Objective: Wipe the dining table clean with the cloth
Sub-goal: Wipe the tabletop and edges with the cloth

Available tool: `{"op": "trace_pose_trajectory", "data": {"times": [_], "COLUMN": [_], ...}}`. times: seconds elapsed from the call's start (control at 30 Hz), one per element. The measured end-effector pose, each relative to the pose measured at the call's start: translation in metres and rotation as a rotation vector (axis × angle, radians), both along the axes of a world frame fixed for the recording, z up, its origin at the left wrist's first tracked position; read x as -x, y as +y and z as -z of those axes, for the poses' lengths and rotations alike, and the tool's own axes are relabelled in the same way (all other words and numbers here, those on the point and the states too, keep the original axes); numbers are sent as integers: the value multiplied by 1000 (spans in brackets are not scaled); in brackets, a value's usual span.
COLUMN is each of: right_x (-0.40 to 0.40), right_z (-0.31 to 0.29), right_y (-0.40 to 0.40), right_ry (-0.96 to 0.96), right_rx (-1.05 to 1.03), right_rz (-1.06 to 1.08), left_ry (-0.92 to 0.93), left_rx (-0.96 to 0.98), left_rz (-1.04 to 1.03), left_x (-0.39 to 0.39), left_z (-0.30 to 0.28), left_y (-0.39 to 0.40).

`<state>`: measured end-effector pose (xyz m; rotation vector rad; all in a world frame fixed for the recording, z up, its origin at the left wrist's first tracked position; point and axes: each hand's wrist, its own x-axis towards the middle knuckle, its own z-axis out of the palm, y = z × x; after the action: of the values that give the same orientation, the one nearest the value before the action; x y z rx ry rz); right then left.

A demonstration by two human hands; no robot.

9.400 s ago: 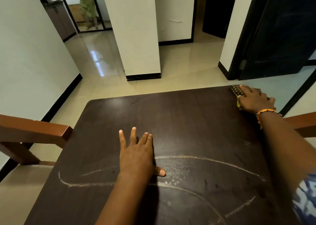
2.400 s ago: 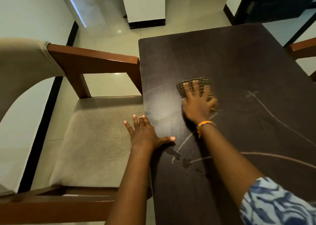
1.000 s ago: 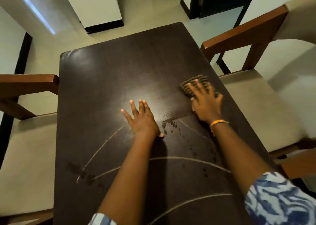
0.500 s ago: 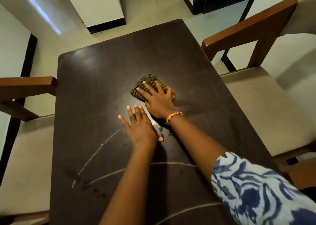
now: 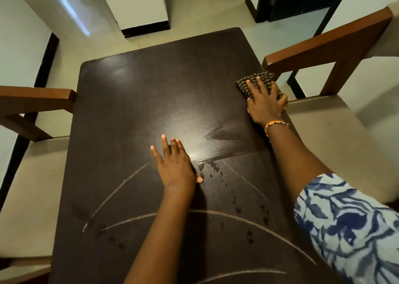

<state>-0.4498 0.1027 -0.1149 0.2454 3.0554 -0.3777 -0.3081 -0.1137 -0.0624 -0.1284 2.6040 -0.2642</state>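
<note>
The dark brown dining table (image 5: pixel 133 94) fills the middle of the view. A checked brown cloth (image 5: pixel 254 80) lies at its right edge, pressed flat under my right hand (image 5: pixel 265 104), whose spread fingers cover most of it. My left hand (image 5: pixel 176 165) rests palm down on the table's middle, fingers apart, holding nothing. Pale chalky arcs (image 5: pixel 216 213) curve across the near half. Dark wet drops (image 5: pixel 212 168) and a damp streak lie between the two hands.
A wooden chair with a beige seat (image 5: pixel 336 128) stands tight against the table's right side, its armrest (image 5: pixel 323 40) just past the cloth. Another chair (image 5: pixel 28 176) stands at the left. A white pillar (image 5: pixel 138 5) and a dark doorway (image 5: pixel 298 1) lie beyond.
My right hand has slid the cloth from the table's middle out to the right edge, leaving a damp streak. My left hand has stayed flat in place.
</note>
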Motion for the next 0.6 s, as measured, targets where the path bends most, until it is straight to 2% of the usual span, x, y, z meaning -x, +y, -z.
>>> {"op": "trace_pose_trajectory", "data": {"times": [0.1, 0.23, 0.3, 0.37, 0.43, 0.6], "right_x": [-26, -80, -95, -92, -86, -76], "right_z": [-2, 0, 2, 2, 3, -2], "right_y": [-40, -115, -124, -103, -70, 27], "right_ry": [11, 46, 42, 54, 81, 29], "right_rx": [24, -7, -1, 1, -45, 3], "right_rz": [-66, -439, -612, -664, -577, -76], "left_ry": [13, -16, -18, -20, -41, -100], "left_rx": [13, -51, -88, -118, -125, -144], "left_rz": [16, 17, 10, -1, 5, 30], "left_x": [2, 2, -1, -6, -10, -17], "left_z": [-1, -4, -5, -8, -10, -4], "left_y": [4, 2, -6, -12, -14, -12]}}
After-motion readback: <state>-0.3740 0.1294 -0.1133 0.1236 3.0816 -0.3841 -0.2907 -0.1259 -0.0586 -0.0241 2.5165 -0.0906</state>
